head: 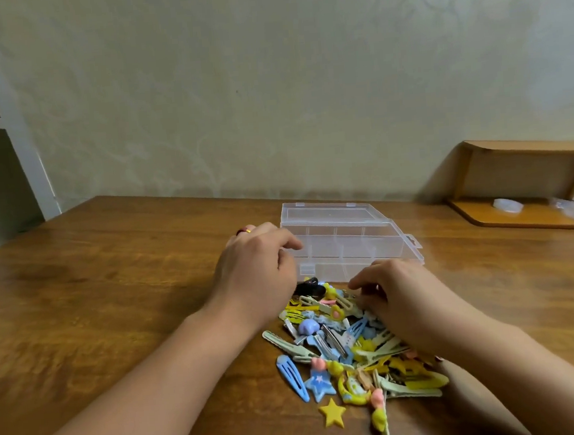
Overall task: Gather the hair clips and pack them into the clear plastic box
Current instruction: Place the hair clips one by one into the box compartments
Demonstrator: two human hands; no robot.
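Lay heaped on the wooden table (112, 282), a pile of hair clips (350, 346) in blue, yellow, pale green and pink, directly beneath and between the two hands. Stood just beyond both hands, the clear plastic box (349, 240), lid down and divided into compartments inside (nothing visible in them). Reached forward over the far left edge of the pile, the left hand (258, 264), palm down, knuckles up, fingers curled at the box's near left corner and touching it; could not tell whether anything was gripped under them. Showed on one finger of that hand, a ring (245, 230) with a red stone. Peeked out just below the left hand's fingers, a black clip (310, 286). Rested on the right half of the pile, the right hand (405, 297), palm down, fingers bent into the clips, fingertips (354, 284) close to the box's near wall; whether any clip was pinched, impossible to say. Lay nearest the body, apart from the heap, a yellow star clip (332, 414), with a blue snap clip (293, 376) and a blue star clip (321, 383) closer to the left forearm. Sat well off to the right of the right hand, a low wooden shelf (523, 181).
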